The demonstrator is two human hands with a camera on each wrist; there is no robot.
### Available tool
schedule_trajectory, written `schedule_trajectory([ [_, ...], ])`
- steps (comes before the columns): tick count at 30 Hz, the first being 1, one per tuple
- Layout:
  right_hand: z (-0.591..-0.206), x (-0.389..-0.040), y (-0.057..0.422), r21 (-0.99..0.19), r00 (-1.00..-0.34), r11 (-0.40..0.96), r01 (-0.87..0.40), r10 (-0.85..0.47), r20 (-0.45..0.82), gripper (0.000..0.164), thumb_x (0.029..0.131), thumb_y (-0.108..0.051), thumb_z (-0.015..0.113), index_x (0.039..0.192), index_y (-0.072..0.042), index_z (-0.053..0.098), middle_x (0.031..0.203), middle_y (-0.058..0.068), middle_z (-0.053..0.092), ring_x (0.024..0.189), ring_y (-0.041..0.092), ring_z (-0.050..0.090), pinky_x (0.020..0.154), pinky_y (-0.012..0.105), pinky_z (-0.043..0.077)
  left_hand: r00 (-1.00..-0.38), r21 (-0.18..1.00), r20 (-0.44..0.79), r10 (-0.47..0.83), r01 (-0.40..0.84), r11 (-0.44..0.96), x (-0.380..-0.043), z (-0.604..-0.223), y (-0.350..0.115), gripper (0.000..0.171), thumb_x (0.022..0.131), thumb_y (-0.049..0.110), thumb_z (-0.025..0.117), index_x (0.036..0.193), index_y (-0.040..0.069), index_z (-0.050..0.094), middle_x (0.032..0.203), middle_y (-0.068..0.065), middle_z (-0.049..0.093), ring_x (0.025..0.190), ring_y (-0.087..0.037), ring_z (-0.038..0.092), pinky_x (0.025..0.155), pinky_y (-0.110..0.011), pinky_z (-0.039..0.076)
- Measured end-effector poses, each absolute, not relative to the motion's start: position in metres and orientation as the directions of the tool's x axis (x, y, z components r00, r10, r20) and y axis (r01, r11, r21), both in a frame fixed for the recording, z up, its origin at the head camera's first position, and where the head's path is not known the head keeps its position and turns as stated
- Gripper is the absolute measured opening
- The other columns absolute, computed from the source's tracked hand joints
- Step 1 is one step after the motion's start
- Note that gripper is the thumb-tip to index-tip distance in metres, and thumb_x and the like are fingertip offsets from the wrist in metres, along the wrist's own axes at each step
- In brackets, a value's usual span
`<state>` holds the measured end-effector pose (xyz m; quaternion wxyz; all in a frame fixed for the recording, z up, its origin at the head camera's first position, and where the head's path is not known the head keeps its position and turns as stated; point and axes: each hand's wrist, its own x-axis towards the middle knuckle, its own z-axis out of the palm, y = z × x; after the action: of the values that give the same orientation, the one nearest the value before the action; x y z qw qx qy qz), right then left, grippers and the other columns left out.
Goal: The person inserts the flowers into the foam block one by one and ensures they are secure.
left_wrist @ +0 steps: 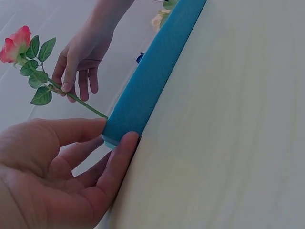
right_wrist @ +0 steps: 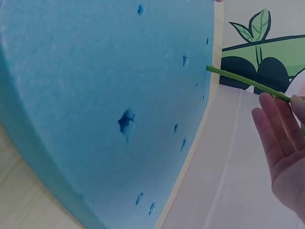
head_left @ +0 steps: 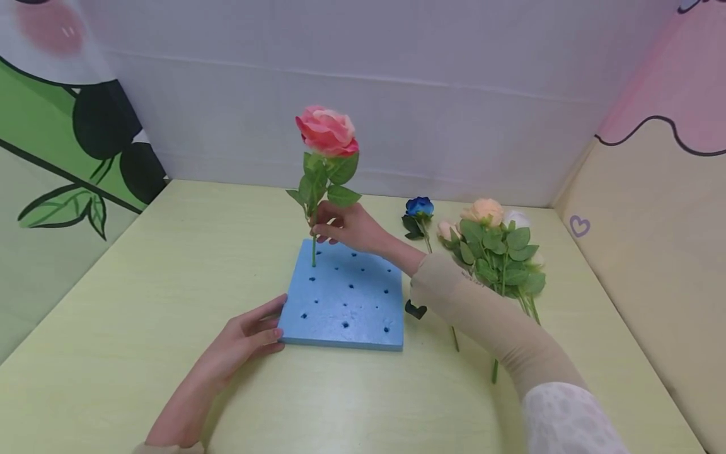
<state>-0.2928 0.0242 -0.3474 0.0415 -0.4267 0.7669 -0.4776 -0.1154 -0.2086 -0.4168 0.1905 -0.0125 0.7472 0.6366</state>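
A blue foam board dotted with holes lies on the table. My left hand holds its near left corner; in the left wrist view, the fingers of this hand touch two sides of that corner. Above the board's far left part, my right hand pinches the green stem of a pink artificial rose, which stands roughly upright with its bloom on top. The stem meets the board's surface in the right wrist view; whether its tip is inside a hole I cannot tell.
To the right of the board lies a blue rose, its stem partly hidden by my right sleeve. Farther right is a bunch of peach and white flowers with green leaves. A dark leaf-like piece lies beside the board. A pale wall closes the back.
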Motion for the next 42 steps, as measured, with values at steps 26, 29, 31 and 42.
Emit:
schedule_trajectory([
  [26,-0.352,-0.291,0.017,-0.678,-0.666,0.353,-0.645,-0.694,0.274,0.017,0.095,-0.016,0.065,0.111,-0.008,0.065,0.103,0.010,0.073,0.079,0.013,0.072,0.068,0.019,0.061,-0.941,0.944,-0.278,0.194,-0.231,0.235,-0.119,-0.426,-0.211,0.076,0.089,0.017,0.073,0.154,0.021,0.035,0.157,-0.016,0.039,0.119,-0.014,0.060,0.093,-0.024,0.059],
  [29,-0.352,-0.291,0.016,-0.674,-0.671,0.368,-0.641,-0.694,0.260,0.018,0.095,-0.016,0.066,0.111,-0.008,0.065,0.104,0.011,0.074,0.080,0.015,0.072,0.068,0.019,0.061,-0.940,0.942,-0.284,0.191,-0.236,0.237,-0.120,-0.426,-0.210,0.075,0.089,0.017,0.073,0.154,0.021,0.035,0.156,-0.016,0.040,0.120,-0.016,0.060,0.093,-0.025,0.059],
  [31,-0.353,-0.291,0.015,-0.672,-0.675,0.376,-0.638,-0.693,0.254,0.017,0.095,-0.017,0.066,0.110,-0.008,0.065,0.104,0.010,0.074,0.080,0.016,0.072,0.068,0.019,0.061,-0.939,0.941,-0.286,0.188,-0.238,0.242,-0.121,-0.426,-0.210,0.075,0.090,0.017,0.073,0.154,0.022,0.035,0.156,-0.016,0.041,0.119,-0.016,0.060,0.093,-0.025,0.059],
  [42,-0.353,-0.292,0.014,-0.693,-0.696,0.398,-0.601,-0.688,0.208,0.016,0.096,-0.017,0.065,0.109,-0.008,0.064,0.105,0.011,0.075,0.087,0.022,0.074,0.070,0.024,0.063,-0.942,0.950,-0.265,0.205,-0.219,0.221,-0.124,-0.428,-0.212,0.075,0.089,0.015,0.073,0.154,0.019,0.036,0.155,-0.018,0.041,0.114,-0.009,0.062,0.093,-0.024,0.059],
])
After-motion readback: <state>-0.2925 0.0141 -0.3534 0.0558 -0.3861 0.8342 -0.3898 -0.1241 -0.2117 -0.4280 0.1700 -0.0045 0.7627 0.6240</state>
